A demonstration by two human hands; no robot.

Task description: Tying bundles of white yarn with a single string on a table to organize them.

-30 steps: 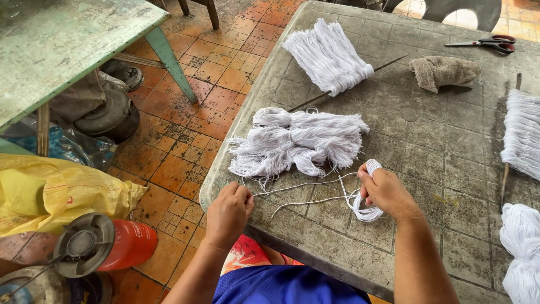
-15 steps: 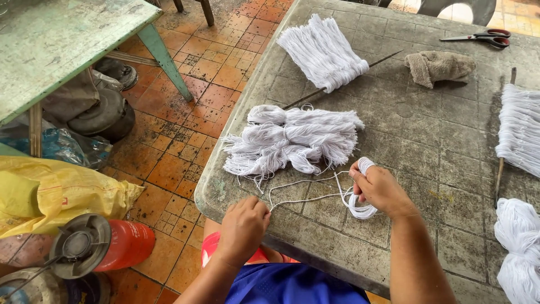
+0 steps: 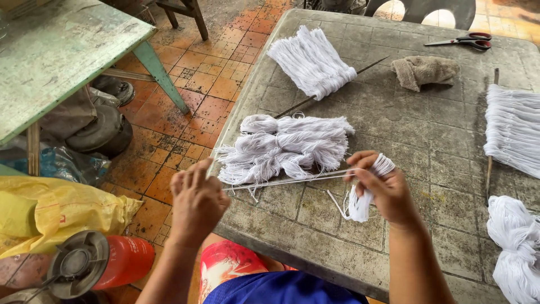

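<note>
**White strands drawn taut between two hands over a grey table**

A few white strands are stretched almost level between the two hands, just above the near part of the grey table. At the left hand the strand ends are pinched between thumb and fingertips, while the other fingers are held loosely raised — a light grip that appears suited to keeping the threads straight rather than bearing weight. The right hand is closed around a small loop of white yarn, which is wrapped about the fingers and hangs below the palm; the wrapping is judged to keep the bundle from unravelling while the strands are held under tension.

Just behind the taut strands a loose heap of cut yarn bundles is laid within easy reach of both hands. Farther back a fanned tassel of yarn is threaded on a thin stick, presumably so that its strands stay ordered — a similar fan on a stick lies at the right edge, with another yarn heap nearer. A brown rag and scissors are set at the far side, clear of the work. On the tiled floor to the left lie a yellow sack and a red canister.
</note>
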